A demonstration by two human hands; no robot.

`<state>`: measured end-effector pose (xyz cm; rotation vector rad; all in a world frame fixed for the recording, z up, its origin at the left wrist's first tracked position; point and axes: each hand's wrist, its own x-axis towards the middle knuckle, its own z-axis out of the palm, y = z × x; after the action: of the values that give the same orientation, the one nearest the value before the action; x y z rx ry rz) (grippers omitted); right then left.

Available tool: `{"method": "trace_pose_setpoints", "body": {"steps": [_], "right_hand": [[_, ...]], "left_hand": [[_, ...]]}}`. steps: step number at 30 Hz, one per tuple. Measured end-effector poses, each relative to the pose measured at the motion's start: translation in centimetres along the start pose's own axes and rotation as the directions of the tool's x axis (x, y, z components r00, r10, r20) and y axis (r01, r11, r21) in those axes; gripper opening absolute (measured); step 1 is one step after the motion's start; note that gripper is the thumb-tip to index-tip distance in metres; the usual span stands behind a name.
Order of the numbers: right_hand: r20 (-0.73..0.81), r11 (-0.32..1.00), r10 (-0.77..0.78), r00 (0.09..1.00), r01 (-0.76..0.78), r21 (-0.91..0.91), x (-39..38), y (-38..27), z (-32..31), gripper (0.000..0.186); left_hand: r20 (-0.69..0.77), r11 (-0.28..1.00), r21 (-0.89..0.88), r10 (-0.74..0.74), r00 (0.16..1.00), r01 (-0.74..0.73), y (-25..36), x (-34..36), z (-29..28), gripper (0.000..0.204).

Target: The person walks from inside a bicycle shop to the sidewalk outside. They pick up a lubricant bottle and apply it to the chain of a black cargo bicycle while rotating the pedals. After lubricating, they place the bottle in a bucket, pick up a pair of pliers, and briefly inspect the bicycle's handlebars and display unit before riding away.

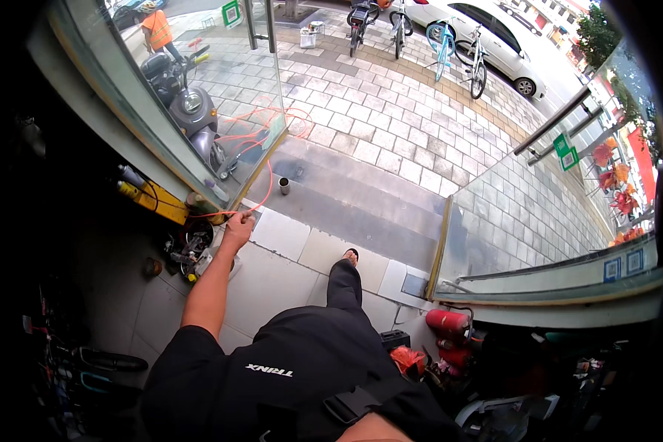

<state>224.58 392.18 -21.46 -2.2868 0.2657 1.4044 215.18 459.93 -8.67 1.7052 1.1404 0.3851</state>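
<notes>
1. My left hand (238,227) pinches a thin orange hose (271,181) between curled fingers; my right hand is out of view, so I cannot tell its grip.
2. The hose runs left toward a yellow case (168,205) and outward to loose loops on the paving (361,110).
3. A metal cup (284,186) stands near it.

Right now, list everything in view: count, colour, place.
Cord: one, orange, through doorway
Boxy object: one, yellow, left
Cup: one, metallic, doorway step
Glass doors: two, clear, flanking doorway
Scooter: one, grey, behind left glass
Parked bikes: four, mixed, pavement
Nearest car: one, white, street
Person: one, orange vest, upper left
Cylinders: apparently two, red, lower right
Flowers: several, reddish, right
Clutter: uncountable, dark, both sides
Torso: one, black shirt, bottom
Left hand: one, bare, holding cord
</notes>
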Motion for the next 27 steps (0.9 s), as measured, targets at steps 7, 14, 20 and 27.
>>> {"method": "trace_pose_setpoints", "body": {"steps": [7,14,20,27], "right_hand": [[-0.064,0.968,-0.164,0.984,0.148,-0.205,13.9,-26.7,-16.0,0.027],[-0.226,0.898,-0.333,0.915,0.381,0.22,16.5,-54.2,-27.5,0.033],[-0.217,0.959,-0.239,0.946,0.264,0.098,27.4,-55.2,-27.7,0.034],[0.152,0.841,-0.497,0.855,0.517,-0.16,32.5,-48.5,-25.7,0.017]], "left_hand": [[0.01,0.799,0.329,-0.536,0.844,0.503,-5.3,-2.7,4.3,0.05],[0.166,0.526,0.525,-0.834,0.525,0.669,-4.0,-7.7,6.1,0.043],[0.102,0.677,0.314,-0.721,0.685,0.666,-1.4,13.3,12.2,0.037],[-0.05,0.954,0.04,-0.296,0.954,0.298,12.3,43.4,13.3,0.047]]}}
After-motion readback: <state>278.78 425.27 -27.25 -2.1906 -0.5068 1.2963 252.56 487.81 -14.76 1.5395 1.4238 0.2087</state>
